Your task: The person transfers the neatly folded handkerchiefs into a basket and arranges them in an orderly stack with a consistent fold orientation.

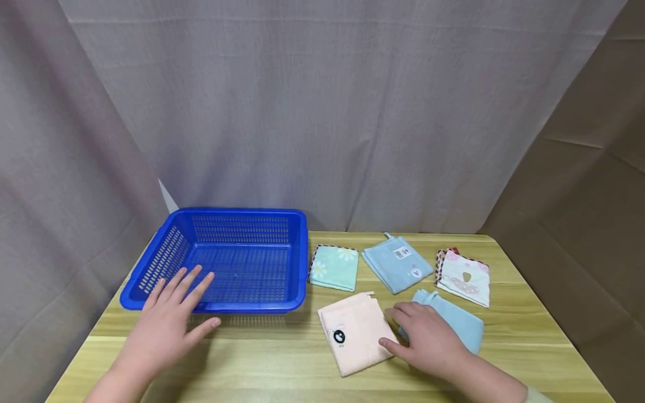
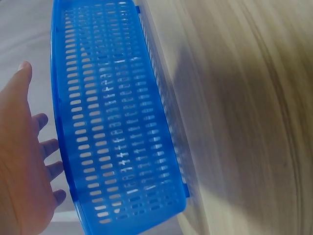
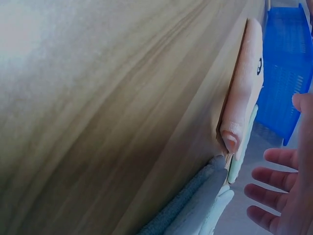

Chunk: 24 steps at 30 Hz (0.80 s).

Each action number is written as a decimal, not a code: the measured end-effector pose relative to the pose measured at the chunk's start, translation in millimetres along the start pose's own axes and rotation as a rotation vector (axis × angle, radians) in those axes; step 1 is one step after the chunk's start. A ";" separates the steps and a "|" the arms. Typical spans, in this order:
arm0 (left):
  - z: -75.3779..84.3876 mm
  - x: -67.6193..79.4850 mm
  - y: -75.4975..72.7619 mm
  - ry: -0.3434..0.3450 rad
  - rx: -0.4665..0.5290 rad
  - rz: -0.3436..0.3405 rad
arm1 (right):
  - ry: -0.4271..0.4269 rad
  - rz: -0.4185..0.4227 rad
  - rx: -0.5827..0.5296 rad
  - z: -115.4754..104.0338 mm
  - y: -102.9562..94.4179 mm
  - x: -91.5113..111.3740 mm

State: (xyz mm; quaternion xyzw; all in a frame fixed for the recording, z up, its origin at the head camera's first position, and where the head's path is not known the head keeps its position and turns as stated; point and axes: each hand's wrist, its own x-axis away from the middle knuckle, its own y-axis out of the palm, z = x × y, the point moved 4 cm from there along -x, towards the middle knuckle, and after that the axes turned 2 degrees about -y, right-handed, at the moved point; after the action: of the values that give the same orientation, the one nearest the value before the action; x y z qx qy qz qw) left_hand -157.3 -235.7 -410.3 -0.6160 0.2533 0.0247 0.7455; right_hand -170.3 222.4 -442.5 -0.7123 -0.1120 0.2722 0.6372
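Observation:
A blue plastic basket (image 1: 297, 268) with slotted walls stands on the left of the table, nothing lying in it. Over its near left rim hovers my left hand (image 1: 168, 324), fingers spread and straight, holding nothing. To the right lie several folded small towels. My right hand (image 1: 428, 338) is above the gap between a pink towel (image 1: 358, 336) with a dark round motif and a light blue towel (image 1: 461, 319), which it partly hides. In the right wrist view its fingers (image 3: 271, 178) are loosely extended, apart from the towels, with nothing between them.
Behind these lie a mint towel (image 1: 335, 267) with daisies beside the basket, a blue towel (image 1: 398, 263) with a white label, and a white patterned towel (image 1: 463, 277) with checked edging. A grey curtain (image 1: 327, 112) hangs behind the wooden table (image 1: 262, 358); a brown panel (image 1: 579, 196) borders the right.

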 end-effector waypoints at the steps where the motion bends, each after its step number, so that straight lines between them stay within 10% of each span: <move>1: -1.5 0.4 -0.1 -0.002 0.001 0.002 | 0.000 -0.007 -0.001 -0.5 0.6 0.3; 24: -31.9 6.6 -0.2 -0.073 0.005 0.004 | -0.115 -0.107 -0.044 -9.0 9.4 7.8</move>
State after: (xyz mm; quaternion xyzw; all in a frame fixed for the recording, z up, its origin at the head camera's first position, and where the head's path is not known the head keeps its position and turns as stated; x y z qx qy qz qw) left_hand -162.5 -267.3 -416.5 -0.6123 0.2272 0.0482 0.7558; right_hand -160.9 217.2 -453.1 -0.7022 -0.1923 0.2755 0.6277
